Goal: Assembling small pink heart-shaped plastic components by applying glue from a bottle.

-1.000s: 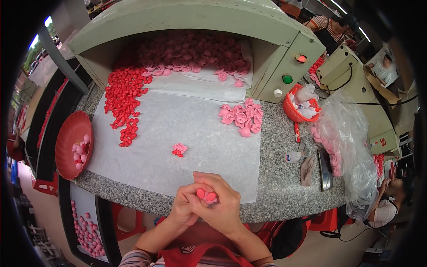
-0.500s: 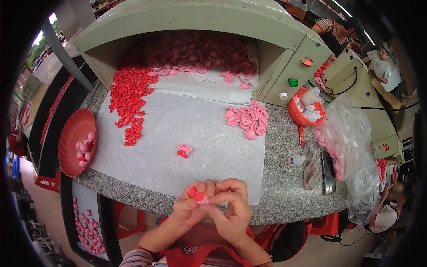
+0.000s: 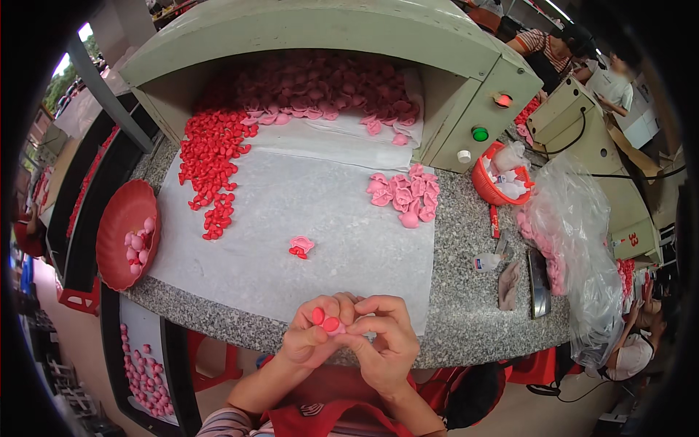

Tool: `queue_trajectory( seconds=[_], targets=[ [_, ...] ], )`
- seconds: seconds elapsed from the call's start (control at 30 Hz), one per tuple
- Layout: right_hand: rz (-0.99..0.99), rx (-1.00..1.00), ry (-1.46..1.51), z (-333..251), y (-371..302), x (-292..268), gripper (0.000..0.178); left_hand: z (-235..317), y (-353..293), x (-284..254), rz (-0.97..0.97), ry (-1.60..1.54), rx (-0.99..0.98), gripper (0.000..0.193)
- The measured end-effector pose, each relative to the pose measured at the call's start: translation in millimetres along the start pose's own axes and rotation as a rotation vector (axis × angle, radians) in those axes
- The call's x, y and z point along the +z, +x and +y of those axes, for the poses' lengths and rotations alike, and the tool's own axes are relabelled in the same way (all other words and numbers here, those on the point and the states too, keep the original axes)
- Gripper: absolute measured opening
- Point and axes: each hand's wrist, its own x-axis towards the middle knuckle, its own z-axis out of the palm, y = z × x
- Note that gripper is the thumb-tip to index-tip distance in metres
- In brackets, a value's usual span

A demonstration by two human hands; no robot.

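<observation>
Close to the front edge of the worktop, a small pink plastic piece with two red rounded parts point(image 3: 331, 324) is held between my hands. My left hand point(image 3: 307, 341) grips it between thumb and curled fingers. The thumb and forefinger of my right hand point(image 3: 382, 346) pinch its right side; the other fingers are bent above. The held piece's underside is hidden. Beyond my hands, a pink cup-shaped piece with red parts point(image 3: 300, 246) lies on the white sheet point(image 3: 291, 197). Farther left spreads a pile of red pieces point(image 3: 207, 156), and at right a cluster of pink pieces point(image 3: 406, 195).
A pale green machine housing point(image 3: 313, 29) arches over a heap of pink pieces point(image 3: 328, 84). The red bowl point(image 3: 109, 233) is at left. An orange basket point(image 3: 482, 186), small bottle point(image 3: 484, 262), cloth point(image 3: 508, 285), phone point(image 3: 539, 284) and plastic bag point(image 3: 575, 218) are right. Other people work beyond.
The held piece has turned slightly and moved a little right. My right hand has shifted slightly right, its fingers still bent. The pieces on the sheet have not moved.
</observation>
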Motion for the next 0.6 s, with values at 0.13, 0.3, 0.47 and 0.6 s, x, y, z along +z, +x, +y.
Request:
queue_trajectory(
  seconds=[0.13,0.3,0.47,0.6],
  targets=[
    [0.012,0.009,-0.003,2,-1,0,0.02,0,2,1,0.005,0.004,-0.001,0.021],
    [0.016,-0.002,-0.015,4,-2,0,0.019,-3,0,-9,-0.079,-0.006,0.035,0.02],
    [0.02,0.0,-0.007,7,-3,1,0.02,-4,0,-11,-0.092,-0.001,0.038,0.02],
    [0.025,0.007,0.0,8,-4,0,0.02,-4,0,-10,-0.101,-0.002,0.035,0.02]
  ],
)
